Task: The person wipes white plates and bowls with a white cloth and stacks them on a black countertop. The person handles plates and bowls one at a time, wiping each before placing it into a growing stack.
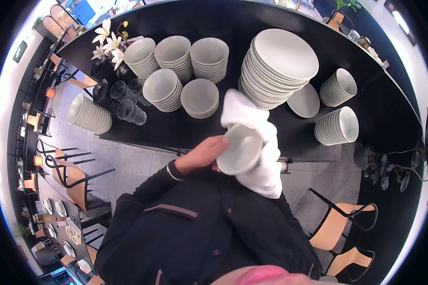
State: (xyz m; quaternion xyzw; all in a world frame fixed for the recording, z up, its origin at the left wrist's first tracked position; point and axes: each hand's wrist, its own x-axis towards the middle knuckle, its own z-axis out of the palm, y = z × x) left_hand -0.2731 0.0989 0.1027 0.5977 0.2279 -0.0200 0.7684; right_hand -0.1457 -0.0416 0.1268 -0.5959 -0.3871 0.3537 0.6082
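A light grey ceramic bowl (239,149) is in my left hand (206,151), which grips its left rim, with the thumb on top. The bowl is tilted, its inside facing up towards me. A white cloth (260,156) lies against the bowl's right side and far rim and hangs down over the front of my dark jacket. My right forearm (285,206) leads up under this cloth. The right hand itself is covered, so its fingers cannot be seen. Just beyond the bowl, a tall stack of large plates (278,67) stands on the black counter (157,131).
Several bowl stacks (199,99) and clear drinking glasses (131,112) stand left of centre. A leaning stack of small dishes (89,114) sits at the left edge. Rightward are a single plate (305,101) and two small stacks (337,126). Chairs (337,224) stand on both sides behind me.
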